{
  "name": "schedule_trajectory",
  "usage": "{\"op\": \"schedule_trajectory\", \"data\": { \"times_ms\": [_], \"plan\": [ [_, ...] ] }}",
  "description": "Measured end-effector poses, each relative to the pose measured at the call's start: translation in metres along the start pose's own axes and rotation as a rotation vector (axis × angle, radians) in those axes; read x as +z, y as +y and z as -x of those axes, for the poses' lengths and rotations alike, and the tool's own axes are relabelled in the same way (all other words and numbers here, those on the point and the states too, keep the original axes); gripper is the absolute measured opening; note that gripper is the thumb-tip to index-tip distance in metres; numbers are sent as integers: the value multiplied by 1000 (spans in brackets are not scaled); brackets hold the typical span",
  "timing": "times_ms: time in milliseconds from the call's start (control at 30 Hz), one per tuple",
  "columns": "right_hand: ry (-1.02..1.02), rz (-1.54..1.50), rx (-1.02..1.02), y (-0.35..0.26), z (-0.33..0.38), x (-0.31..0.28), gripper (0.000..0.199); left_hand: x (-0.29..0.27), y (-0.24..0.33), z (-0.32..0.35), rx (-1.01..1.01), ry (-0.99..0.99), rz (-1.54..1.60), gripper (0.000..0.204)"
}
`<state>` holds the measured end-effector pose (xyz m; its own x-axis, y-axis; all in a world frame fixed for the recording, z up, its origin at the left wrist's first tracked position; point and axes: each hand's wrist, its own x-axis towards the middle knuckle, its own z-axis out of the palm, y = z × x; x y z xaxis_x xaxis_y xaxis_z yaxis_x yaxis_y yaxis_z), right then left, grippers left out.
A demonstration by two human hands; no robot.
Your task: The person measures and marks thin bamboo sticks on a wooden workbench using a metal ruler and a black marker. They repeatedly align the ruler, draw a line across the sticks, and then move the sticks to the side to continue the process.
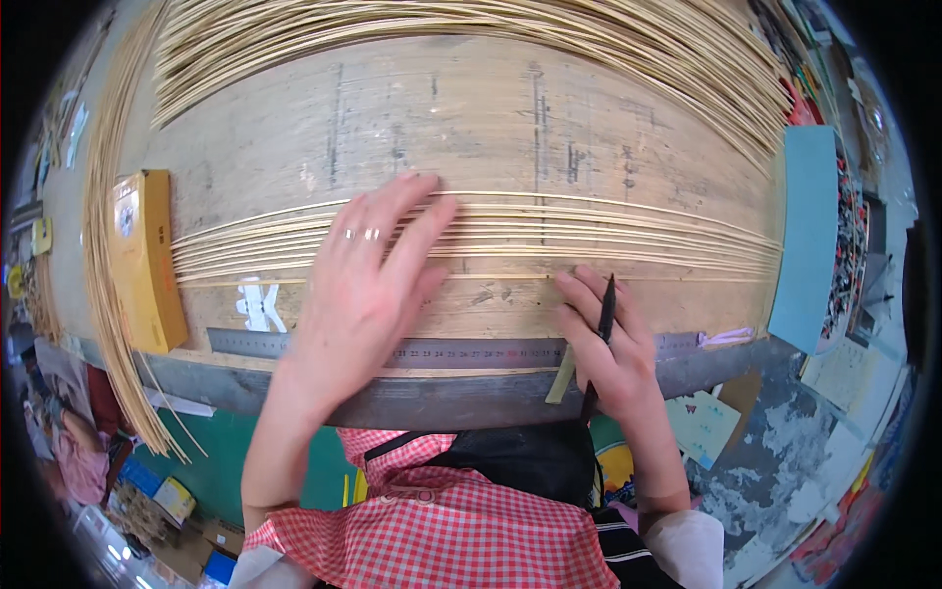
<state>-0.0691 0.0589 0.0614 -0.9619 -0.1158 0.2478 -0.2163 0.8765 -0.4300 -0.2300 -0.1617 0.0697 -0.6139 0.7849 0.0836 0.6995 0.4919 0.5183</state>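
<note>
Several thin pale bamboo-like sticks (608,230) lie side by side across the wooden board, running left to right. My left hand (363,280) rests on them left of the middle, fingers stretched out and two rings showing. A black pen (607,312) is held in my right hand (616,363), its pointed end tilted up and away from the board. The right fingertips are at the nearest stick; I cannot tell whether they press on it. Below both hands a metal ruler (461,353) lies along the board's front edge, partly covered by my left wrist.
A yellow box (149,260) stands at the sticks' left ends, a light blue box (805,236) at their right ends. Large stick bundles lie at the back (451,18) and down the left side (110,196). A white cut-out piece (257,304) lies near the ruler.
</note>
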Motion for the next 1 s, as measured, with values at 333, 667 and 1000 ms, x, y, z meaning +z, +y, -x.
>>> {"op": "schedule_trajectory", "data": {
  "times_ms": [333, 667, 1000],
  "plan": [
    [27, -3, -6, 1, -1, 4, 23, -32, -12, -37, 118, -243, -131, 19],
    [49, -34, 45, -5, 7, 10, 22, -26, -18, -43, 279, -161, -220, 14],
    [26, -10, 60, -5, 7, 8, 25, -35, -16, -57, 334, -155, -328, 15]
  ]
}}
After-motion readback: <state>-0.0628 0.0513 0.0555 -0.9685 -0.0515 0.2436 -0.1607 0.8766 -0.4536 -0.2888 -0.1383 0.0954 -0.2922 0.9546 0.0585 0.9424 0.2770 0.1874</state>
